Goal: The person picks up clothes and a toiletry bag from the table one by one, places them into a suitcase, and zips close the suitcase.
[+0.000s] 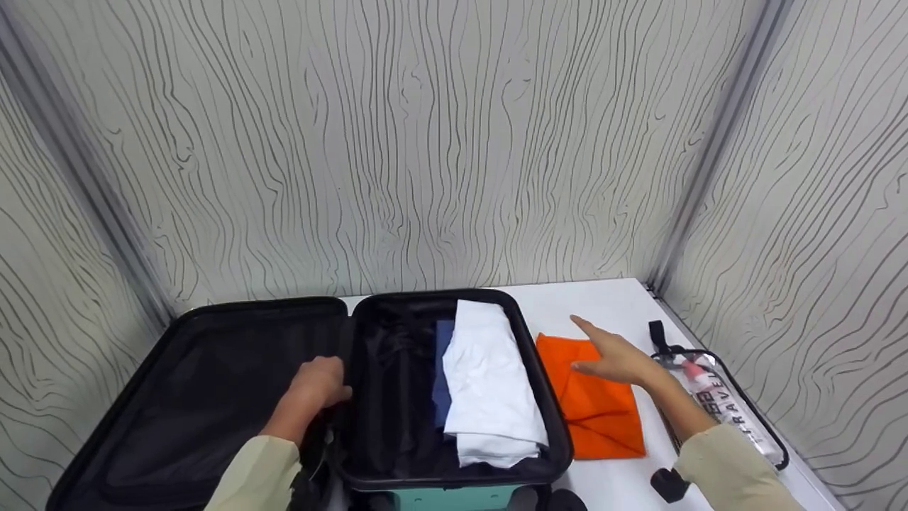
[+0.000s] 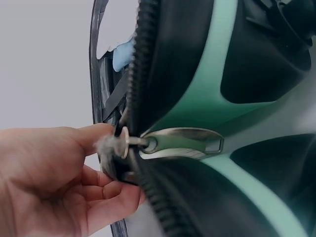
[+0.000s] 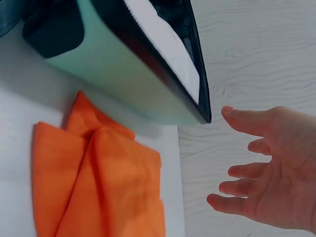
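An open suitcase [image 1: 397,433] with a mint-green shell and black lining lies on the white table [image 1: 603,301], its lid half spread to the left. A folded white garment [image 1: 489,383] lies in the right half, over a dark blue cloth [image 1: 441,397]. My left hand [image 1: 319,383] is at the seam between the halves; in the left wrist view its thumb and curled fingers pinch the suitcase's zippered edge [image 2: 143,74] beside a metal zipper pull [image 2: 182,139]. With fingers spread, my right hand [image 1: 616,357] hovers over a folded orange garment [image 1: 603,415], holding nothing.
A clear travel pouch [image 1: 745,419] with black trim and a pink item inside lies at the right. Nearer the front is a small black object [image 1: 669,485]. Patterned wall panels [image 1: 425,177] stand behind and at both sides.
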The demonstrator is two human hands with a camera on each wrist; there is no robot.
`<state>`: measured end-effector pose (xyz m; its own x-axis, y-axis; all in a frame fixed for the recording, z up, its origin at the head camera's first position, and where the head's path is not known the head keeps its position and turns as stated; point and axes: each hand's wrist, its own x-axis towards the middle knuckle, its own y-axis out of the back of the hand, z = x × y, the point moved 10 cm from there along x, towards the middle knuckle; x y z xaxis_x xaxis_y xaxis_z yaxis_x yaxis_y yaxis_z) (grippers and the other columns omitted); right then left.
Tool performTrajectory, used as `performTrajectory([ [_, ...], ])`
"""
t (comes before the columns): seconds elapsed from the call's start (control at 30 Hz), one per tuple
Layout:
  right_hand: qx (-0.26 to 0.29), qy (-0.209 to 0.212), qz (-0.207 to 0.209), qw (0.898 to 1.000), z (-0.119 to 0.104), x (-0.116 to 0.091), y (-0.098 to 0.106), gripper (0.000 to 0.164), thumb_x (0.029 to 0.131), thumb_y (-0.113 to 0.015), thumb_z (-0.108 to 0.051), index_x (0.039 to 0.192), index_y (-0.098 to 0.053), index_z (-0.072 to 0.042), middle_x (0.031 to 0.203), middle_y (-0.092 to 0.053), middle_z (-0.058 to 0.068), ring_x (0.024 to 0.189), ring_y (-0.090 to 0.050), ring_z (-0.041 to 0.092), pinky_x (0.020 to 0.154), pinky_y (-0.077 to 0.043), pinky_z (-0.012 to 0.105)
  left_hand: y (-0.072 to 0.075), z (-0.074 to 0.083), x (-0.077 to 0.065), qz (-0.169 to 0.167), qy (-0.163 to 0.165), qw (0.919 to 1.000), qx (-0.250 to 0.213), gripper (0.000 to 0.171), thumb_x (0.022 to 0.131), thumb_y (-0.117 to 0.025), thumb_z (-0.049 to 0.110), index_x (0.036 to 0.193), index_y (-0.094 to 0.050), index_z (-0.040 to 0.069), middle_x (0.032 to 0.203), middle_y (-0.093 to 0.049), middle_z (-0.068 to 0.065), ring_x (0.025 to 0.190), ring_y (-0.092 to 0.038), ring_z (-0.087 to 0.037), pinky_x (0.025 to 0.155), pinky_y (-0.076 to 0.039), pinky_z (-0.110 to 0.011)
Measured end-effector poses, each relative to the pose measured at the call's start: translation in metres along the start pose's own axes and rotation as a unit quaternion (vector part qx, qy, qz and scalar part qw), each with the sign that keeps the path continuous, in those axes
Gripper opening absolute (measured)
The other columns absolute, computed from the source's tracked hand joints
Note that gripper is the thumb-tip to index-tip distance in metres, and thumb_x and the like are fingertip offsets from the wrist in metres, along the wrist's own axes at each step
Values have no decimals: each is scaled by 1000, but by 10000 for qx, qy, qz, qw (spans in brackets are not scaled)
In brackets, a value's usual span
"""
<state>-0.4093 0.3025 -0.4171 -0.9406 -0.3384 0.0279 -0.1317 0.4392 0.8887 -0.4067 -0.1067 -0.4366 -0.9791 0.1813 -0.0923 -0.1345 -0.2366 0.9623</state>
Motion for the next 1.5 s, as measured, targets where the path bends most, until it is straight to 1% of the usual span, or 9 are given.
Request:
performTrajectory([
  [0.23,253,-529,156,9982,40,-16,0,79,84,-67,-24,144,-22,4,139,-34,35,122,-40,50,99,-31,61,-2,-3,1,-259,278,9993,4,18,81,-66,16,73,-59,3,68,-57,-10,59,-54,-23,60,-47,-36],
  [0.57,440,-1227,340,9909,80,-31,-8,80,83,-68,-26,138,-25,13,130,-40,41,117,-42,53,95,-35,60,-3,-3,2,-224,182,9995,86,18,81,-67,17,77,-60,1,75,-61,-14,65,-55,-25,64,-48,-39],
  [0.73,486,-1836,368,9811,102,-33,-16,78,82,-67,-25,134,-27,17,124,-43,42,111,-48,50,86,-46,53,-3,-3,3,-188,102,9997,82,19,79,-68,17,78,-60,0,78,-62,-16,67,-56,-28,66,-48,-42],
  [0.9,825,-2489,206,9648,123,-35,-32,80,85,-63,-28,134,-22,21,132,-32,43,107,-48,44,76,-51,44,0,-1,3,-91,46,9999,70,19,77,-68,16,77,-60,-1,80,-63,-19,71,-58,-31,68,-48,-45],
  [1.0,755,-2512,356,9643,130,-33,-36,68,85,-63,-27,123,-35,22,115,-45,41,93,-51,40,73,-49,41,0,0,3,-83,65,9999,55,19,78,-68,16,77,-60,-1,79,-63,-18,69,-57,-29,67,-48,-43],
  [1.07,516,-2460,529,9664,132,-31,-35,59,83,-64,-27,110,-44,21,95,-52,31,81,-51,34,70,-46,38,-2,0,2,-123,93,9999,13,18,79,-67,16,75,-59,1,74,-61,-15,65,-56,-27,64,-48,-41],
  [1.17,302,-2457,767,9658,135,-28,-35,51,80,-67,-29,95,-49,16,79,-51,19,70,-48,28,64,-42,36,-4,-1,1,-172,129,9998,-41,19,82,-66,15,70,-57,3,67,-57,-10,59,-53,-23,58,-45,-37],
  [1.37,149,-2614,880,9611,141,-24,-39,54,75,-73,-31,92,-52,15,78,-54,19,70,-49,29,69,-44,43,-3,-1,0,-93,156,9998,-83,20,81,-66,15,68,-56,4,64,-55,-9,55,-53,-22,55,-46,-35],
  [1.5,504,-2750,900,9559,145,-20,-42,58,73,-75,-29,97,-50,18,83,-55,22,74,-50,31,75,-44,45,-2,-2,0,-83,151,9998,-78,18,82,-66,16,72,-57,3,67,-57,-10,58,-53,-23,57,-46,-36],
])
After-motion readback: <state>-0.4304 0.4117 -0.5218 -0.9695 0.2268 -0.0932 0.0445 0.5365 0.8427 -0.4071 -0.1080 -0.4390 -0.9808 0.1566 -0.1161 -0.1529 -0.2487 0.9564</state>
